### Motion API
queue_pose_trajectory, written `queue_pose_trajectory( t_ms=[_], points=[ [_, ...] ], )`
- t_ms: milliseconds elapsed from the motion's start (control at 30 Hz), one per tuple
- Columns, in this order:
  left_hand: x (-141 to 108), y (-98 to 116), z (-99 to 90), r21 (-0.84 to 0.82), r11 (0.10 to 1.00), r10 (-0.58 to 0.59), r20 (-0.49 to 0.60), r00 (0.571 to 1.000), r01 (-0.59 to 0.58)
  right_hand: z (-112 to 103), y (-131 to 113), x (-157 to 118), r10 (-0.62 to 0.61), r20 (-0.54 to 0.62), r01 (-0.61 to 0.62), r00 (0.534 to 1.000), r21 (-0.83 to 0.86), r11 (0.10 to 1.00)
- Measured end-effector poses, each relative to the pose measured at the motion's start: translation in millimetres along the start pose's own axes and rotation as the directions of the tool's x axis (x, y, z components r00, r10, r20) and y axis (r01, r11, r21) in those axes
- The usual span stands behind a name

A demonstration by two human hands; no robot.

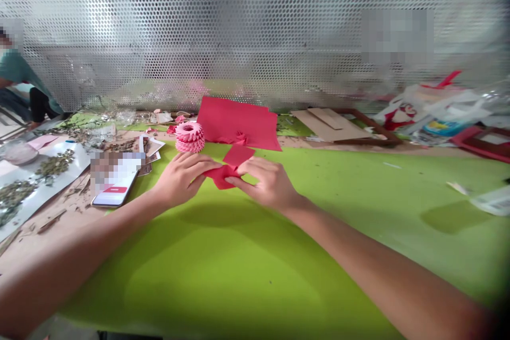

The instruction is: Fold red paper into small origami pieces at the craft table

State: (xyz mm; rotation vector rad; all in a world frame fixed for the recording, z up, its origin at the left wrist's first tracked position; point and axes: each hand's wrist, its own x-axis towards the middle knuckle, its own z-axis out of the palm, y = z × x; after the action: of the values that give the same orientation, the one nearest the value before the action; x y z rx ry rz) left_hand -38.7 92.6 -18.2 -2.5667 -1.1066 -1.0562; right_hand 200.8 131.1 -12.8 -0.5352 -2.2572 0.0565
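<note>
Both hands hold one small piece of red paper (223, 177) just above the green tabletop. My left hand (184, 176) pinches its left edge, and my right hand (268, 179) pinches its right edge between thumb and fingers. Directly behind it lies a red paper square (239, 155), partly covered by my right fingers. Farther back rests a large red sheet (239, 119) with a small folded red piece (241, 138) at its front edge. A pink ruffled paper ring stack (190, 137) stands behind my left hand.
A phone (119, 180) and photos lie left, beside dried plants (56, 163) on white paper. Brown cardboard (332, 125), a wooden frame and plastic bags (434, 111) stand back right. A perforated metal panel (239, 21) rises behind the table. A person (19, 77) sits far left.
</note>
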Motion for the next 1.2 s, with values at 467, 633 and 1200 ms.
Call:
queue_pose_trajectory(
  t_ms=[467,633,1200],
  points=[
    [-5,-25,8.5,0.056,0.995,-0.103,0.376,0.921,0.088,2,7,-1,-0.039,0.378,0.05,0.925,-0.02,0.999],
    [-4,-19,3.7,0.095,0.988,-0.148,0.403,0.903,0.119,10,11,-5,0.062,0.442,-0.043,0.895,-0.053,0.998],
    [-11,-7,12.6,0.101,0.994,-0.079,0.465,0.882,0.036,17,16,-11,0.081,0.456,-0.085,0.886,-0.013,0.996]
  ],
)
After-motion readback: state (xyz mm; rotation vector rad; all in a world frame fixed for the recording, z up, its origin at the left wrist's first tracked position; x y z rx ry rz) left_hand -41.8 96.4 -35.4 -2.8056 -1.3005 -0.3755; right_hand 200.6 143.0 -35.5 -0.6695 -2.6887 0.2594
